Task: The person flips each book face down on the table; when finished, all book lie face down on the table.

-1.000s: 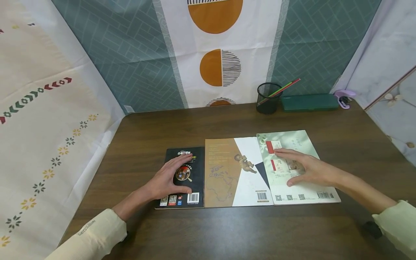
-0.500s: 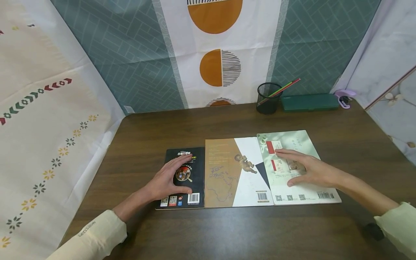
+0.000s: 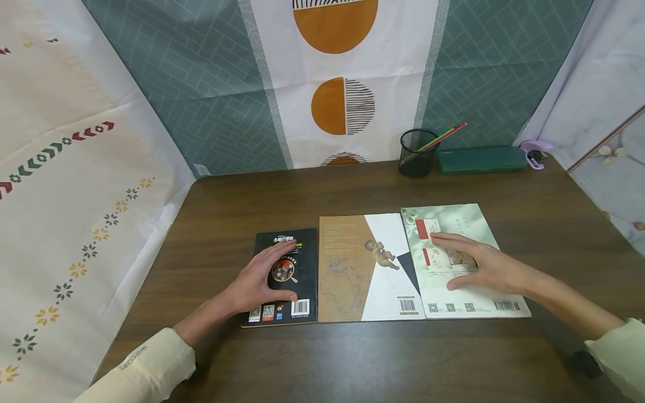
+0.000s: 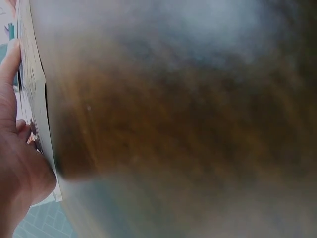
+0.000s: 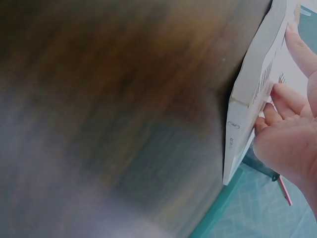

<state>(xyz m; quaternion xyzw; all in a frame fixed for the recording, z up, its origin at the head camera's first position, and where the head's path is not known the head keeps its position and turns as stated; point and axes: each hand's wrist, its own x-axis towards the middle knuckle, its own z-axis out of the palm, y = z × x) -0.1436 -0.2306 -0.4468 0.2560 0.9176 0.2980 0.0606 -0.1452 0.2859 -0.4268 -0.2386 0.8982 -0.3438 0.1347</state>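
Note:
Three books lie flat, side by side, on the brown table. The left hand [image 3: 259, 280] rests on the black book [image 3: 305, 280] at the left, its fingers extended and the thumb apart near the barcode. In the middle is a tan and white book [image 3: 347, 268] with a baby figure on its cover; neither hand touches it. On the pale green book [image 3: 443, 215] at the right lies the right hand [image 3: 489, 268], fingers stretched toward the left. In the right wrist view, this book's spine [image 5: 232, 144] shows beside the palm. The left wrist view shows page edges [image 4: 34, 79] beside the left hand.
A black mesh pen holder [image 3: 417, 162] with pencils stands at the table's back edge. Right of it lie a dark green case [image 3: 481, 160] and a light purple object [image 3: 535, 151]. Patterned cloths hang behind and at the left; bare tabletop [image 3: 347, 358] lies in front.
The right hand and the green book under it have shifted very slightly to the right in view. The left hand stays on the black book.

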